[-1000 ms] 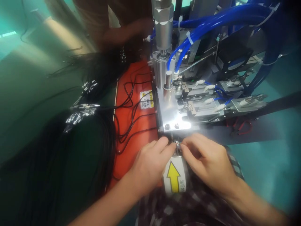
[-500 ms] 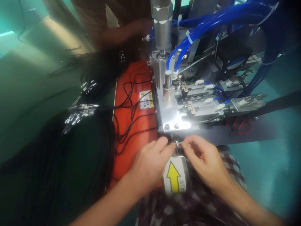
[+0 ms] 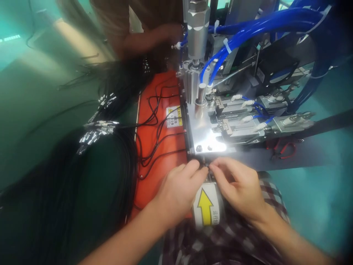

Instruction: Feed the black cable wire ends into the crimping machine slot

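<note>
2 sets of fingers, those of the left hand and of the right hand, come almost together over a small metal fixture at the near end of the machine. Thumb and index of each hand are pinched close; whatever they grip is hidden, so I cannot tell whether they hold a part.

Just below the fixture, between the wrists, is a white label with a yellow arrow pointing away from the person. Checkered cloth lies below that.

Beyond the fingers sits a shiny metal plate, with an upright metal cylinder behind it and at least 4 white tube fittings to its right. Thick blue tubes arch over the top.

Left of the plate, black cables cross an orange-red panel, passing over a warning label. Farther left, bundled cables with silver tips lie on the green table. Red-handled pliers rest at right. Another person's forearm shows dimly at the far side.
</note>
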Tool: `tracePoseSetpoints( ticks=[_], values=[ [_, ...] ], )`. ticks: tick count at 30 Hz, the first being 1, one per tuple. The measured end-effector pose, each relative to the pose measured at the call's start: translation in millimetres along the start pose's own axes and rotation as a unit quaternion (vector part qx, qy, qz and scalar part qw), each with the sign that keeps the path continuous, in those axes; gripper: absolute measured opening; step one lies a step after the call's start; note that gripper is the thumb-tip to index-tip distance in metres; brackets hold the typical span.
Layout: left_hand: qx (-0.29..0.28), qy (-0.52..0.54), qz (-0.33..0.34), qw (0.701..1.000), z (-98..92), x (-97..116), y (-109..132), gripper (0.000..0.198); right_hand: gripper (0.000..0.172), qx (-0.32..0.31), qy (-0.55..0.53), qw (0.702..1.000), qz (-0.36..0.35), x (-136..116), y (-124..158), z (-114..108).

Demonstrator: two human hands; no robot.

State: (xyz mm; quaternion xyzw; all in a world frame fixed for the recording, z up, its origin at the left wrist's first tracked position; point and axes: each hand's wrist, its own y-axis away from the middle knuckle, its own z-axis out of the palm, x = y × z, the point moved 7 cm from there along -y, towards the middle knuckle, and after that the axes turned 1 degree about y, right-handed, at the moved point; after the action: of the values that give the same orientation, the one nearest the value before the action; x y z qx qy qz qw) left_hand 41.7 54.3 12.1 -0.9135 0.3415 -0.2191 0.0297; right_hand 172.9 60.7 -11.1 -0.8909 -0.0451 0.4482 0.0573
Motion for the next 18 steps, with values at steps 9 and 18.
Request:
tracePoseSetpoints(
  ticks=[9, 18],
  values=[
    [-0.049, -0.008, -0.013, 0.999, 2.1, -1, -1, 0.026, 0.032, -0.101, -0.304, 0.892, 0.318, 33, 3, 25],
    [-0.035, 0.017, -0.019, 0.999, -0.8, -2, 0, 0.027, 0.045, -0.108, -0.207, 0.944, 0.233, 39, 5, 19]
  ],
)
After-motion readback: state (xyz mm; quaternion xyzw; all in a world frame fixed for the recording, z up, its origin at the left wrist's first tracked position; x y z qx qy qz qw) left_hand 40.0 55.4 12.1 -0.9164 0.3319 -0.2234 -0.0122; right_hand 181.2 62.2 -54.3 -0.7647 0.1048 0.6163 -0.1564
